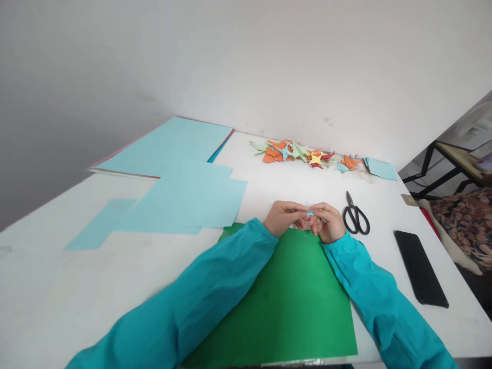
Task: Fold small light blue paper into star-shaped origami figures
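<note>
My left hand [283,217] and my right hand [328,223] meet above the far edge of a green paper sheet [292,302] on the white table [115,271]. Both pinch a small folded piece of light blue paper [310,212] between their fingertips; most of it is hidden by the fingers. Teal sleeves cover both arms. Black scissors [355,216] lie just right of my right hand.
Light blue sheets [188,197] lie left of the hands, with a paper stack [165,146] behind them. Several coloured folded paper shapes [300,152] line the wall, beside small blue squares [381,168]. A black phone [419,267] rests at the right.
</note>
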